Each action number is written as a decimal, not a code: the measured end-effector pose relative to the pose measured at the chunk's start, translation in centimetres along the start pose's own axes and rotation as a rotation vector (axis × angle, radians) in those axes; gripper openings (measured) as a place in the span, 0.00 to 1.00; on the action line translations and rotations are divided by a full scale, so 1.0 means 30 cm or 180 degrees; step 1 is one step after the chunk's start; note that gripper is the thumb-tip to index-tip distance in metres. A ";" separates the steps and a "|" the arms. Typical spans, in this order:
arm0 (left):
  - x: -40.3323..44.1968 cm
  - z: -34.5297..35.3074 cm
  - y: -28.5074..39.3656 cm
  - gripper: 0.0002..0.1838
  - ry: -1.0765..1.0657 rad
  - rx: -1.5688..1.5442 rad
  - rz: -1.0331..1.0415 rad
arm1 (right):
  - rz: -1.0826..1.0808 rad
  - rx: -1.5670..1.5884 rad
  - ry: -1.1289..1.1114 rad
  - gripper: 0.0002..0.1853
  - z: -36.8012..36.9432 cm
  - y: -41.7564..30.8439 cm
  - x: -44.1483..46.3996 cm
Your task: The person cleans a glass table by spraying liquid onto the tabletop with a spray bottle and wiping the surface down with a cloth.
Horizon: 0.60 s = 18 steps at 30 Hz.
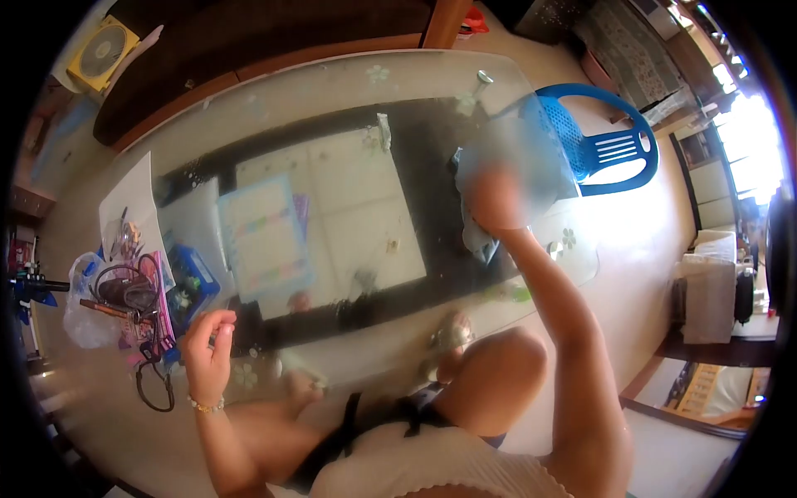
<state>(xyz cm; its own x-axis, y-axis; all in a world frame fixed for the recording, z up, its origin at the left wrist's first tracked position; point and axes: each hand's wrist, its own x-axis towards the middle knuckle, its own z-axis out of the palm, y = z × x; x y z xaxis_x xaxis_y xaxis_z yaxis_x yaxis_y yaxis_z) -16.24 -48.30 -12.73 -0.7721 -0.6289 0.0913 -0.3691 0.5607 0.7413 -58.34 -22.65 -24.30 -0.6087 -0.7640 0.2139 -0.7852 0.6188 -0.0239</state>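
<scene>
My right hand (pixel 496 199) is stretched far over the glass-topped table (pixel 332 87), on a grey-blue cloth (pixel 480 242). A blur covers its fingers, but cloth edges show beneath and beside the hand. Cloudy streaks and droplets mark parts of the glass. Near the table's front left, my left hand (pixel 209 350) hovers with loosely bent fingers, thumb apart, holding nothing. Close beside it lie a blue box (pixel 196 278), a dark bag or pouch with cords (pixel 129 292) and a clear plastic bag (pixel 83 319).
A blue plastic chair (pixel 618 149) stands at the table's right end. Behind the table runs a dark brown sofa (pixel 266 33). A yellow fan (pixel 102 54) is at the far left. White sheet material (pixel 133 195) lies at the table's left end.
</scene>
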 end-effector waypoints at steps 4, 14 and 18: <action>-0.030 0.009 -0.070 0.07 -0.0075 -0.0126 -0.0265 | 0.0450 0.0471 0.0010 0.28 -0.032 -0.152 0.009; -0.076 -0.009 -0.186 0.07 -0.0142 0.0156 -0.0683 | -0.1939 0.0579 -0.0264 0.18 -0.073 -0.593 -0.172; -0.257 -0.075 -0.412 0.09 0.0716 -0.0714 -0.1547 | -0.0116 0.0038 0.0680 0.17 -0.063 -0.239 -0.005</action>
<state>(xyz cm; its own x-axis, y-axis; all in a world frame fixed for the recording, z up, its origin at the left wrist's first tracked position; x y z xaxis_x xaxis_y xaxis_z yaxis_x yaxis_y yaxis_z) -4.55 -51.59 -21.10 -0.4035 -0.8983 -0.1740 -0.5161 0.0664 0.8540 -52.39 -26.63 -22.33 -0.5428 -0.7290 0.4170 -0.8083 0.5883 -0.0237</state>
